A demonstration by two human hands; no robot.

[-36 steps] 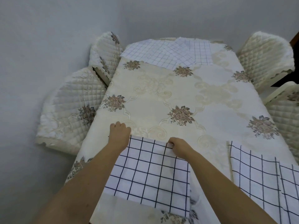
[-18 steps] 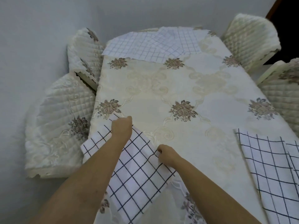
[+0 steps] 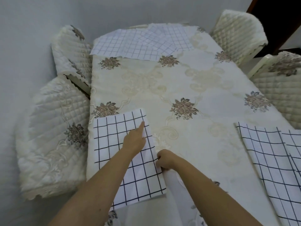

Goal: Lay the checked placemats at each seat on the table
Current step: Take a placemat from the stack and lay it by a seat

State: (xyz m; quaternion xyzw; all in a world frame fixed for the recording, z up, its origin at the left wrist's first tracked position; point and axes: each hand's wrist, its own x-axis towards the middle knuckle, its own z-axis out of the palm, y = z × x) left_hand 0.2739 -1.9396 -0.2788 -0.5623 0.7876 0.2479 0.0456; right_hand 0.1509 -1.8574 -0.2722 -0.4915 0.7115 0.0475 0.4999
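Near-left chair (image 3: 53,136): quilted cream cover, drawn up against the worktop's left edge; a second covered chair (image 3: 71,51) stands beyond it.
Near-left placemat (image 3: 112,144): flat on the worktop beside that chair. Its left edge lies along the worktop's left edge, and its near end comes close to the near edge.
Left hand (image 3: 135,141): on top of the mat, forefinger stretched toward the far right corner and pressing the cloth down; it grips nothing.
Right hand (image 3: 164,160): curled, pinching the mat's right edge about halfway along.
Deciding relation: the mat's long axis runs near to far, and both hands are at its right half. The left hand lies farther along that axis and the right hand nearer. Any squaring-up to the seat would likely be a small pull or turn from that right edge.
Worktop (image 3: 203,82): covered in a cream floral cloth.
Far placemats (image 3: 138,44): several overlapping checked mats in a loose heap at the far end, well apart from the hands and probably yet to be laid.
Right placemats (image 3: 267,160): two overlapping at the near right.
Right chairs (image 3: 239,30): two, quilted, at the right edge.
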